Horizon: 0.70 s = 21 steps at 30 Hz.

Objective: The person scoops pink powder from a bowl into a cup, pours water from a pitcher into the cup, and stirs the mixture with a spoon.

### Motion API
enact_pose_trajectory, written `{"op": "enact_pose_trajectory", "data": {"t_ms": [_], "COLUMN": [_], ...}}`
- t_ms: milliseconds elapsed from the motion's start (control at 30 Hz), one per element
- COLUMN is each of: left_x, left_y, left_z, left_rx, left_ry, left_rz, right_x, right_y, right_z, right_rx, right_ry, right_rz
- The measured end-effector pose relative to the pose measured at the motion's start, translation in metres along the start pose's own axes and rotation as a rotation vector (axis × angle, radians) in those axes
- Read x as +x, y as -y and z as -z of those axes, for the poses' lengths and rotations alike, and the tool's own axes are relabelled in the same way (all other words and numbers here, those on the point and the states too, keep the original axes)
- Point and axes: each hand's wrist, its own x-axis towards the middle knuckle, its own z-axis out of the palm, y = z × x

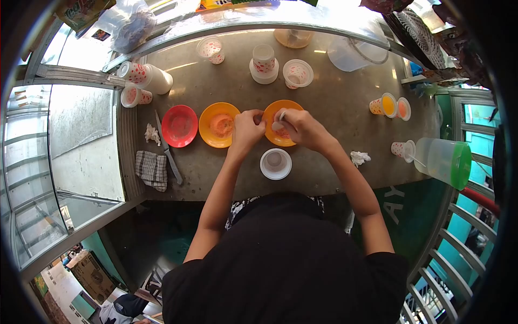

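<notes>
Fingers [290, 117] of the right hand [306, 129] are closed on a small white spoon [277, 126], its bowl held over a round orange plate [283, 103] that carries crumbly orange-pink food [283, 133]. The left hand [249, 129] is curled at the left rim of that plate, thumb and fingers drawn together; whether it grips the rim cannot be told. Just left of the left hand, partly covered by it, lies a second round orange plate [217, 107] with a similar orange mound [220, 125], and farther left a round red plate [179, 126]. Between the forearms, on the near side of the hands, sits a white round plastic cup [275, 175] on the grey bench [334, 92]. Well left of the hands lie a long knife [168, 151] and a folded black-and-white checked cloth [151, 170]. Right of the right hand is a crumpled white tissue [360, 157]; farther off, a clear pitcher with a green lid [431, 156]. Beyond both hands stands a white cup with red markings [298, 74]
</notes>
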Motion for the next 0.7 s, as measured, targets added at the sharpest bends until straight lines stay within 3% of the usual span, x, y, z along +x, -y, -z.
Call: {"op": "enact_pose_trajectory", "data": {"t_ms": [100,300,367,700], "left_x": [0.007,0.003,0.003,0.003], "left_y": [-0.004,-0.008,-0.013,-0.009], "left_z": [0.000,0.003,0.005,0.003], "left_rx": [-0.085,-0.037,-0.048,-0.039], "left_ry": [0.009,-0.006,0.000,-0.010], "left_rz": [0.039,0.015,0.029,0.010], "right_x": [0.004,0.007,0.006,0.003], "right_y": [0.000,0.007,0.003,0.001], "right_z": [0.002,0.008,0.007,0.014], "right_rx": [-0.098,-0.088,-0.137,-0.075], "right_ry": [0.025,0.026,0.116,0.063], "right_rz": [0.087,0.062,0.060,0.015]}}
